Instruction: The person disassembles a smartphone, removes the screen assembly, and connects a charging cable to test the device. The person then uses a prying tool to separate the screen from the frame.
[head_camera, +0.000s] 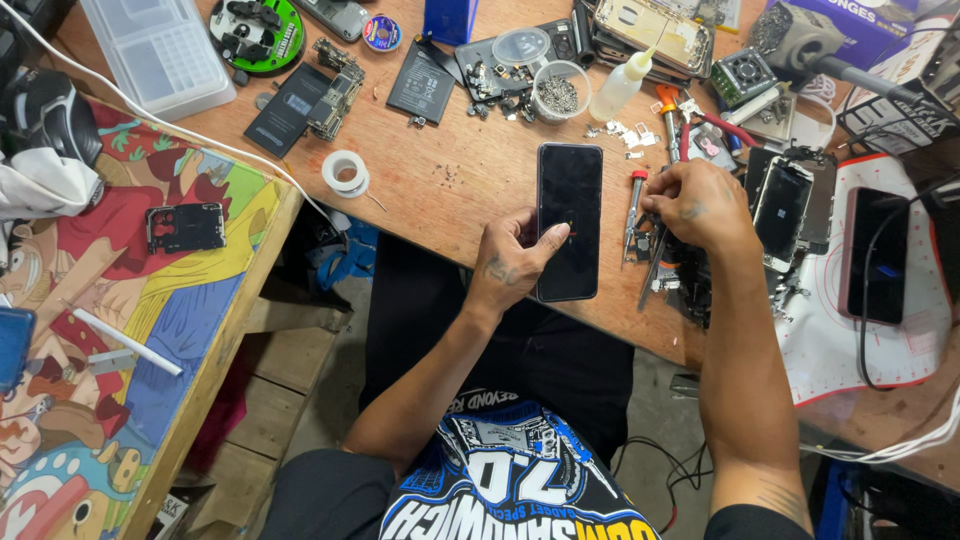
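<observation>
Hands at a dark rectangular smartphone (569, 220) lying face-up on the worn wooden workbench (450, 180).

Left hand (512, 262) sits at the phone's 8 o'clock edge, thumb laid across the glass, other fingers curled narrow beside the frame; it steadies the phone rather than lifts it. Right hand (700, 205), at 3 o'clock from the phone and just apart from it, rests knuckles-up over a clutter of small tools; fingers bent under, whether they grip anything cannot be told. Red-handled screwdriver (634, 205) lies between phone and right hand. White tape roll (346, 172) at 9 o'clock, well apart. Clear bowl of tiny screws (558, 92) at 12 o'clock. Second dark phone on a white mat (876, 255) far out at 3 o'clock.
</observation>
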